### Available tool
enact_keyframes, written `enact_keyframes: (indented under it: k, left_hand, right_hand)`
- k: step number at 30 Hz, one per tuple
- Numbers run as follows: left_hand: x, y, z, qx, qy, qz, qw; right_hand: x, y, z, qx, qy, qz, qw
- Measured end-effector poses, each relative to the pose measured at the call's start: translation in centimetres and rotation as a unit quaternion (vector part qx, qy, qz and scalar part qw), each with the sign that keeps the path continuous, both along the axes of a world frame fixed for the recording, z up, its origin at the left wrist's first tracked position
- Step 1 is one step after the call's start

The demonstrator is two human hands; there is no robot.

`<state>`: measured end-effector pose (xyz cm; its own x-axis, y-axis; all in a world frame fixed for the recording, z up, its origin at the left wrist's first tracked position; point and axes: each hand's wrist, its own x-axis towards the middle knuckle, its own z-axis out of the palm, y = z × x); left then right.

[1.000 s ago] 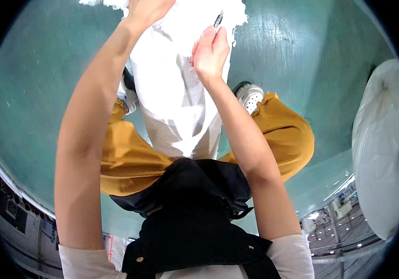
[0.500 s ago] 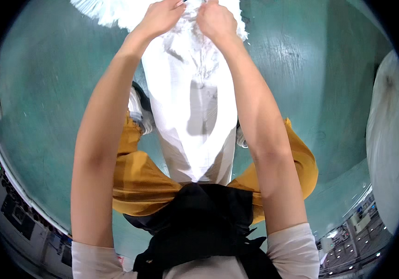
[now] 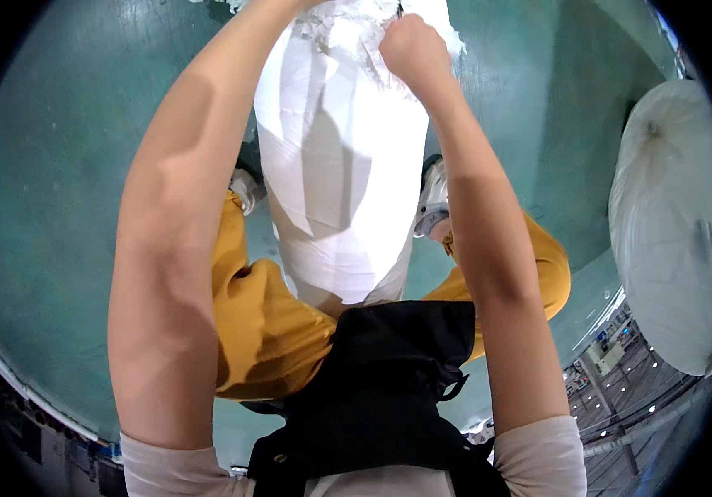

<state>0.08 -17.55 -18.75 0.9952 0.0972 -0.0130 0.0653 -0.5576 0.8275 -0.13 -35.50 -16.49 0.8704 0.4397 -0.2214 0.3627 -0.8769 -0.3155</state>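
A tall white sack [image 3: 335,190] stands between my legs on the green floor [image 3: 58,207]. Its gathered, crumpled mouth is at the top edge of the view. My right hand [image 3: 412,48] is fisted on the right side of that bunched mouth. My left forearm reaches up to the same place, but my left hand itself is cut off by the top of the view. My mustard-yellow trousers [image 3: 265,323] and grey shoes [image 3: 432,199] flank the sack, and a black apron [image 3: 381,389] hangs below.
A second filled white sack [image 3: 675,224], tied at the top, stands to my right. A pale edge line and dark clutter run along the lower left; shelving or racks show at the lower right.
Both hands have moved up and closer together on the sack's mouth. The right hand went from open on the fabric to a closed fist, and the left hand left the view.
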Motion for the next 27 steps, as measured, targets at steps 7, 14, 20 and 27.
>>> enact_keyframes:
  k: [7, 14, 20, 27]
  left_hand:
    - [3.5, 0.2, -1.1, -0.042, 0.110, 0.042, 0.992]
    - [2.9, 1.1, 3.2, -0.034, 0.064, 0.077, 0.994]
    - [0.2, 0.2, 11.9, -0.158, -0.088, 0.247, 0.952]
    - [-5.0, -1.4, 18.7, -0.268, -0.137, 0.246, 0.921]
  right_hand:
    - [-3.7, -3.1, 1.0, -0.057, 0.042, -0.009, 0.997]
    - [-8.6, -4.8, 2.8, -0.067, 0.092, -0.038, 0.993]
    - [-11.2, -7.3, 2.3, -0.041, 0.091, -0.032, 0.994]
    - [-16.5, -10.4, 2.6, -0.035, 0.086, -0.002, 0.996]
